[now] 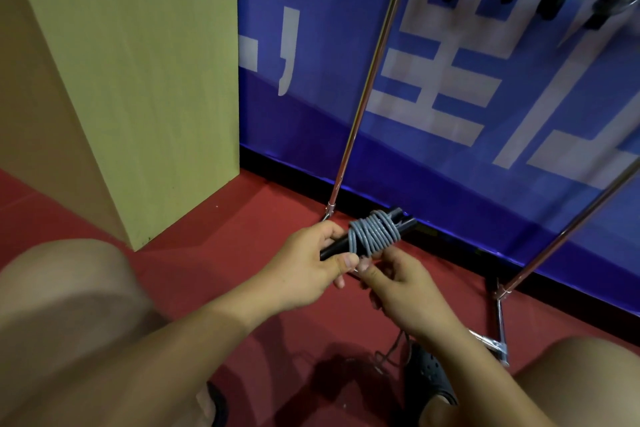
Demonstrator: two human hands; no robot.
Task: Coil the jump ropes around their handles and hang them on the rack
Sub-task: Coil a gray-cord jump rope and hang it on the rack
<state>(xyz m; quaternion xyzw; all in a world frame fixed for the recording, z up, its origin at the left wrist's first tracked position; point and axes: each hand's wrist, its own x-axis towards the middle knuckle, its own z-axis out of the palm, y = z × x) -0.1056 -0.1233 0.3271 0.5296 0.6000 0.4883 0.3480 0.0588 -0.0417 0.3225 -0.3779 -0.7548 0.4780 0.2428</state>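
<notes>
Handles [367, 236], black and paired side by side, bound together by several turns of grey rope [374, 234] and held low above red floor [249, 218], just in front of the rack [367, 80]'s near foot. Left hand [308, 263] curled round the handles' near end, thumb laid over the top, fingers wrapped beneath. Right hand [398, 284] just beside it and under the coil, thumb and forefinger pinched on a strand of the rope at the coil's lower edge; remaining fingers curled, their contact with the rope not clear. Far ends of the handles poking out beyond the coil toward the rack's base. More rope [391, 354] lying loose on the floor below the right wrist, beside a dark shoe [429, 378]. Chrome rack poles slanting up past a blue banner [485, 135]; wooden cabinet [145, 80] well to the left of the rack.
</notes>
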